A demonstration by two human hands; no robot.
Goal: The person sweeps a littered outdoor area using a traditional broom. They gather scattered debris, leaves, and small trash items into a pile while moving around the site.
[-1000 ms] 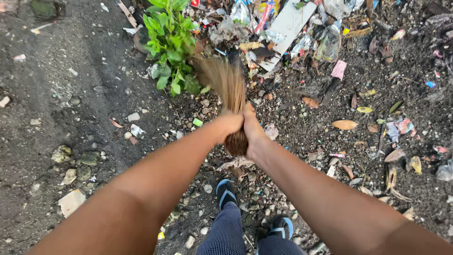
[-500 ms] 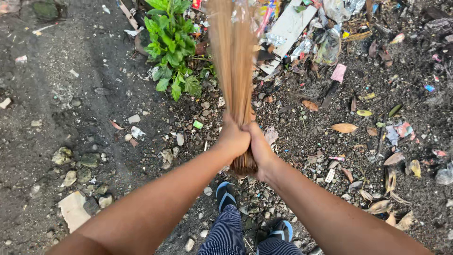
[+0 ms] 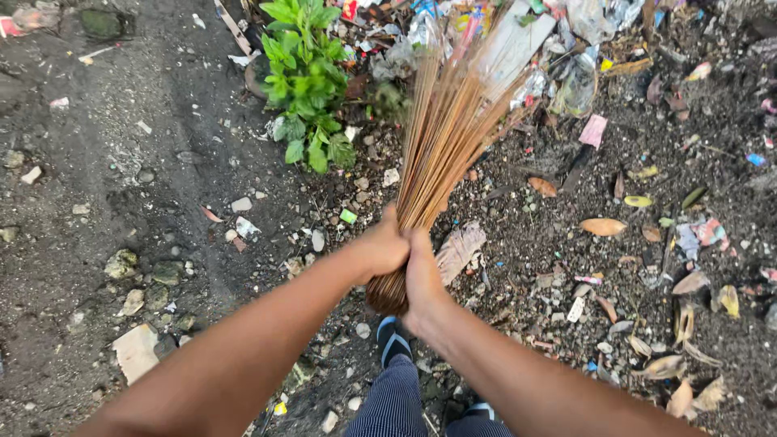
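Both the left hand (image 3: 384,247) and right hand (image 3: 422,275) are clamped on the bound butt of a stick broom (image 3: 441,146), just right of the green plant (image 3: 307,81). It looks light and springy, probably; best held at the tight base.

Your arms are bare from the frame's lower edge to the wrists: no sleeves, watch or bands visible. Your left hand (image 3: 387,247) and right hand (image 3: 422,275) carry no gloves or rings that show. You wear dark blue trousers with fine pale pinstripes (image 3: 396,400) and black sandals with light blue straps (image 3: 393,338).
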